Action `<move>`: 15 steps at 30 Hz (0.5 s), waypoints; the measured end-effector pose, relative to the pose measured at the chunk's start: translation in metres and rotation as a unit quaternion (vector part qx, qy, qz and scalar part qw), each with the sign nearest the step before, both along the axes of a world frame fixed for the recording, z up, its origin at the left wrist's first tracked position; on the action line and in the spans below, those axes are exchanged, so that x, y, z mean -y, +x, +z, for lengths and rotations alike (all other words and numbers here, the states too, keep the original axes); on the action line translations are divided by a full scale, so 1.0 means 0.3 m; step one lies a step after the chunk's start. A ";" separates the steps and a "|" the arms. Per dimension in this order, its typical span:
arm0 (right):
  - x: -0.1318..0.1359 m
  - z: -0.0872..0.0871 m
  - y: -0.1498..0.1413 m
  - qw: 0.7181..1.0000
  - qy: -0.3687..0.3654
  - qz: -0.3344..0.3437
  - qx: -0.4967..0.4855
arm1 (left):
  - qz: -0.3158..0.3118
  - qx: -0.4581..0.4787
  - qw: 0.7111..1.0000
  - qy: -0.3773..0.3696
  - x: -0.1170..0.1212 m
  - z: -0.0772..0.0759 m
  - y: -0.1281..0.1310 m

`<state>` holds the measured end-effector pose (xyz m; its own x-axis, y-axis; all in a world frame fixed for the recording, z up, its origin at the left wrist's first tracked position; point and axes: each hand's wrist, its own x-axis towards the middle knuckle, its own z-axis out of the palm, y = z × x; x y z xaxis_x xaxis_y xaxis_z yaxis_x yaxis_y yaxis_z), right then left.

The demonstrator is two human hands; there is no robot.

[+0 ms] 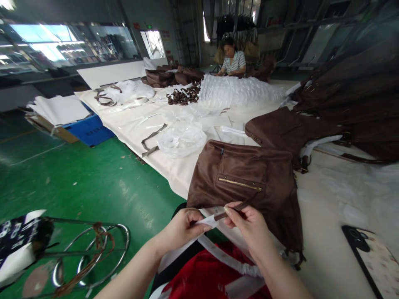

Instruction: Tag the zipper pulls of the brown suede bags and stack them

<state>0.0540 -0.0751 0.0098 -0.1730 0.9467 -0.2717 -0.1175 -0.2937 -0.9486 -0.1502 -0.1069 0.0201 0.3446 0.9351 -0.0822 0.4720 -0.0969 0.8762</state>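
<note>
Our left fingers (193,216) pinch a white wrap (208,222), and our right fingers (232,215) pinch a brown strap (220,216). Near them, a brown bag (246,162) lies on the surface (321,261).

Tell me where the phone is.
In the head view, the phone lies at the lower right, on the pale table, to the right of the nearest brown bag.
</note>
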 end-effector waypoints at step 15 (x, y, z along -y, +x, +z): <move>-0.084 0.005 0.149 0.995 -0.068 0.060 -0.052 | -0.038 -0.011 0.999 -0.007 -0.081 -0.003 0.081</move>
